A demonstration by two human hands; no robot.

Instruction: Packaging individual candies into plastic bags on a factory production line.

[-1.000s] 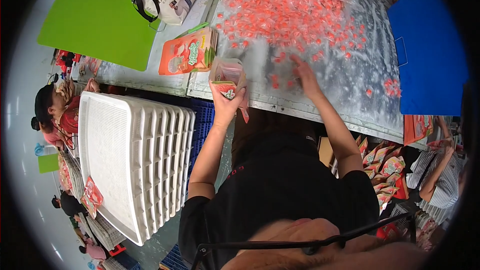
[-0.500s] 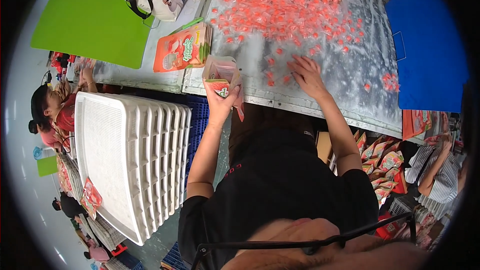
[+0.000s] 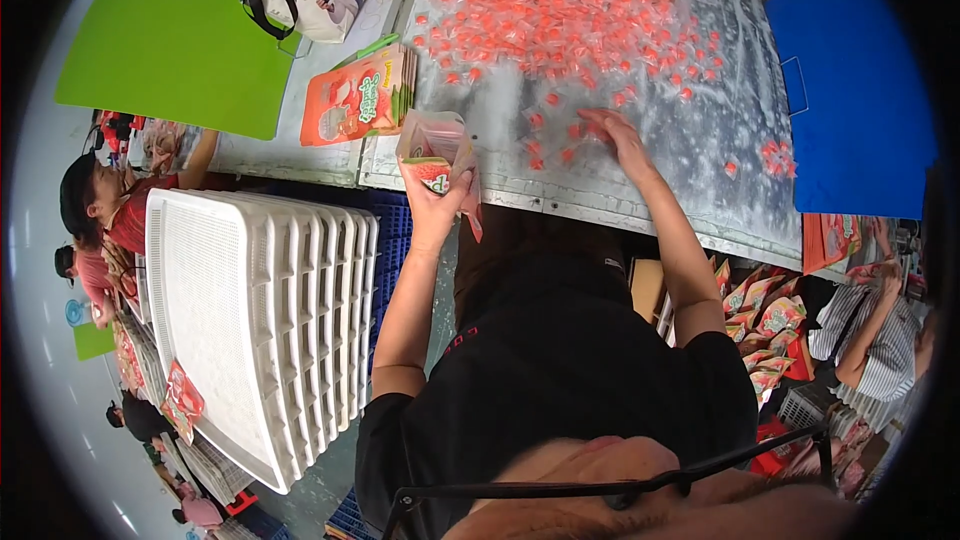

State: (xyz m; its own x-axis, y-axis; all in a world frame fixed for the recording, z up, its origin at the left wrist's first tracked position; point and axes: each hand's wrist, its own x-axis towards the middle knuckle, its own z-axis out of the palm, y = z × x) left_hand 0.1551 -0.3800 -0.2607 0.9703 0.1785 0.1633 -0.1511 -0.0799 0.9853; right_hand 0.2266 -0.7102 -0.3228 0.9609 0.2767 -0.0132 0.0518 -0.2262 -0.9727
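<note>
Red-printed pouch (image 3: 432, 173), mouth open, gripped in our left hand (image 3: 436, 206). Our right hand (image 3: 622, 143): open, fingers extended beside wrapped red pieces (image 3: 537, 121) on metal table (image 3: 755, 120).

The left hand (image 3: 432, 215) grips an upright printed pouch (image 3: 436, 173), its mouth gaping, at the edge of the metal surface (image 3: 700, 180). The right hand (image 3: 615, 140), fingers extended, is just beside a few loose red wrapped pieces (image 3: 536, 121). Beyond lies a large heap (image 3: 560, 15) of them. Flat pouches (image 3: 350, 100) are stacked left; white trays (image 3: 215, 290) stand below those.
</note>
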